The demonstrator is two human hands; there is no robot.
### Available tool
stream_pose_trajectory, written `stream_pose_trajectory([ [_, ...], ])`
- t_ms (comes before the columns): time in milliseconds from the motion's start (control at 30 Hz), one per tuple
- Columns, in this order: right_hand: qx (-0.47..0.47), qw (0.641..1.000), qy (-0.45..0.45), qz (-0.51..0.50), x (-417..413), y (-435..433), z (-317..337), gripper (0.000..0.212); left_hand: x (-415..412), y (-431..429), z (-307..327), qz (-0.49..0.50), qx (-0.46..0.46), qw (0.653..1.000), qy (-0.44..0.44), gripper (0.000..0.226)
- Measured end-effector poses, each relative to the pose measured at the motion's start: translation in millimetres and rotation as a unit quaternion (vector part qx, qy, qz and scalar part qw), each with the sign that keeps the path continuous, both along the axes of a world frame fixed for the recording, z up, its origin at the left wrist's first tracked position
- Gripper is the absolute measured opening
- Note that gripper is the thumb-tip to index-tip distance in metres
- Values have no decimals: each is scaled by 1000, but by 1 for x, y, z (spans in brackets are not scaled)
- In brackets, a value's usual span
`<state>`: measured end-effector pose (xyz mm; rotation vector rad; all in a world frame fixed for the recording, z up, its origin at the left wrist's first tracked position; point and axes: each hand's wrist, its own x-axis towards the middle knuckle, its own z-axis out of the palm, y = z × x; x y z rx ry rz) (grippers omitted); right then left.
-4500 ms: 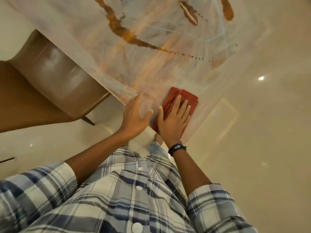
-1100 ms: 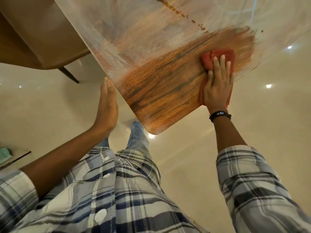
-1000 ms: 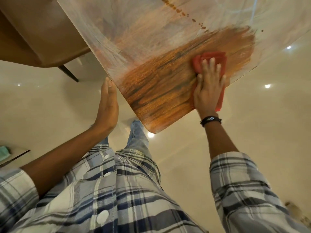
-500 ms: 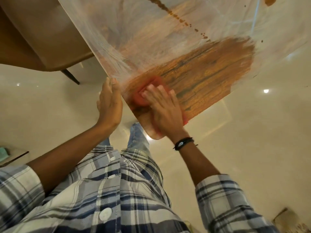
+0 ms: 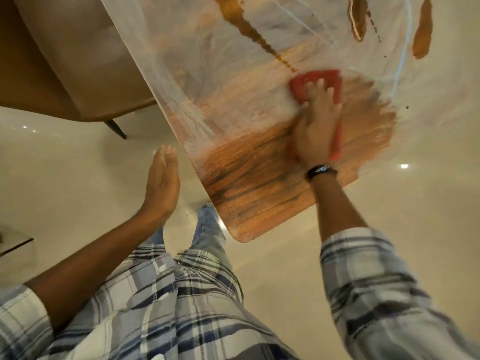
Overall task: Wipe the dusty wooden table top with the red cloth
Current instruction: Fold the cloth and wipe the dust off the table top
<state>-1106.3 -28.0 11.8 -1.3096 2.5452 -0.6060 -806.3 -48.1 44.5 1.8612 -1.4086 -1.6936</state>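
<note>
The wooden table top [image 5: 249,183] runs from its near rounded corner up to the top of the view. White dust covers most of it, while a wide band near the corner shows clean brown grain. My right hand [image 5: 315,126] lies flat with straight fingers on the red cloth [image 5: 315,77], pressing it onto the table at the far edge of the clean band. The cloth shows beyond my fingertips and along the right side of my hand. My left hand [image 5: 162,185] hovers open beside the table's left edge, fingers straight and together, touching nothing.
A brown upholstered chair [image 5: 65,61] with a dark leg stands left of the table. Glossy cream floor tiles [image 5: 389,216] surround the table. A low dark-edged surface [image 5: 15,245] sits at the far left. My jeans and plaid shirt fill the bottom.
My right hand has swept the cloth from the near left part of the table up and to the right, widening the clean area. My left hand has barely moved.
</note>
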Motion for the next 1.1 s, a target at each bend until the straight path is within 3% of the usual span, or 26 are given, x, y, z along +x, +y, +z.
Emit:
stream_pose_trajectory([
  [167,3,972,22,235,168,26,-8,51,-11,-9,-2,28,-18,999,7,50],
  [300,9,956,49,289,169,33,-12,57,-16,-13,-4,35,-24,999,19,67],
  [367,13,969,52,242,131,23,-12,55,-17,-11,-2,23,-22,999,19,64],
  [500,44,994,91,51,0,0,-16,50,-20,-10,0,14,-11,1000,14,78],
  [600,56,989,84,-104,-87,-18,-10,54,-20,-8,-4,20,0,1000,20,59],
  [700,82,978,47,-185,-94,-36,-6,53,-16,-5,-8,27,17,999,17,63],
  [900,27,998,53,12,42,-29,-9,48,-8,-12,-18,61,50,997,19,65],
  [1033,30,973,63,220,181,-10,-10,54,-9,-27,-14,83,27,996,-9,67],
  [1100,38,963,67,257,201,-2,-11,57,-10,-31,-11,87,13,996,-6,72],
])
